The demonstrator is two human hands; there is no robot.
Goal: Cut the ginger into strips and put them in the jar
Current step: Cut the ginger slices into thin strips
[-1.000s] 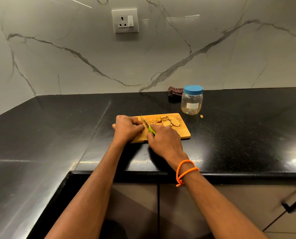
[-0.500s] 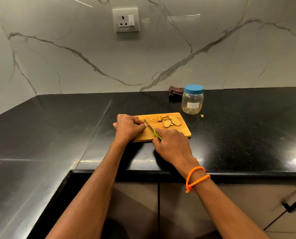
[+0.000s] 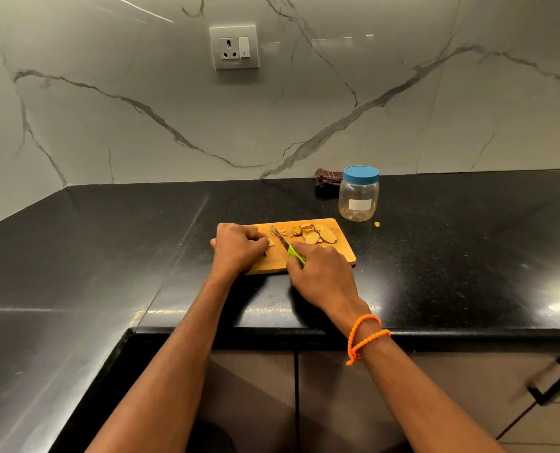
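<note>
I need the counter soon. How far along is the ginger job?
Done: ginger slices lie on the wooden cutting board, with a few strips cut. In hand: the right hand works the green-handled knife beside the left hand. Left: the blue-lidded clear jar is closed, apparently empty.

Place: a home kitchen.
Worktop: polished black stone worktop (image 3: 435,256), L-shaped, running into a corner on the left.
Wall: white marble-look backsplash (image 3: 141,125) with grey veins, meeting the worktop at the back.
Power: a wall socket with switch (image 3: 234,47) set into the backsplash.
Below: beige cabinet doors (image 3: 337,403) under the worktop edge, one with a black handle (image 3: 553,384).
Cooking signs: a wooden cutting board (image 3: 340,250) carrying sliced ginger (image 3: 314,235), a blue-lidded jar (image 3: 359,194), a folded dark cloth (image 3: 327,181).
</note>
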